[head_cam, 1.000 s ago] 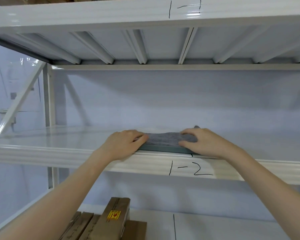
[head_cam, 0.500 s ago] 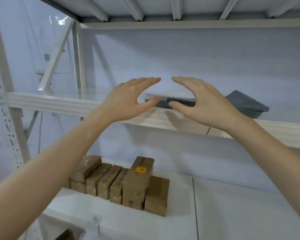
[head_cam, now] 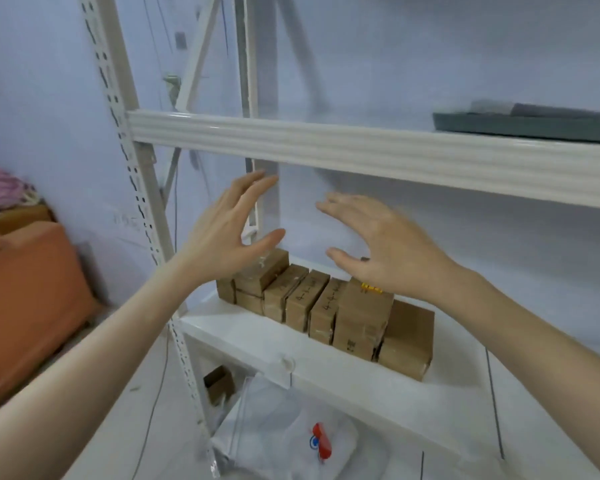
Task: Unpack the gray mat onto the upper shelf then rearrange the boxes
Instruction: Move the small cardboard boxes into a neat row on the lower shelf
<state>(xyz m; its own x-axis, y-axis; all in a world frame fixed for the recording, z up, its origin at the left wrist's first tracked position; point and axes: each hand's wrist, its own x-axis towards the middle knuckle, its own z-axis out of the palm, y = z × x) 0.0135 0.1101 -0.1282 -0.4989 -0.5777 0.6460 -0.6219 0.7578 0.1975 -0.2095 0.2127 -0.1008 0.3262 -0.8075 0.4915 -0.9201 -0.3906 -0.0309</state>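
The gray mat (head_cam: 534, 121) lies folded on the upper shelf (head_cam: 361, 154) at the top right, partly cut off by the frame edge. A row of several brown cardboard boxes (head_cam: 326, 306) stands on the lower shelf (head_cam: 257, 337); one taller box (head_cam: 361, 317) with a yellow label rises above its neighbours. My left hand (head_cam: 232, 230) and my right hand (head_cam: 381, 247) hover open, palms facing each other, just above and in front of the boxes, touching nothing.
A clear plastic bag (head_cam: 284, 431) with a red and blue mark lies below the lower shelf, near a small brown box (head_cam: 219, 382). The rack's perforated upright (head_cam: 142, 209) stands at left. An orange piece of furniture (head_cam: 25, 299) sits beyond it.
Both hands let go of the mat on the upper shelf and dropped toward the boxes. My view swung down and left, so the mat now sits at top right.
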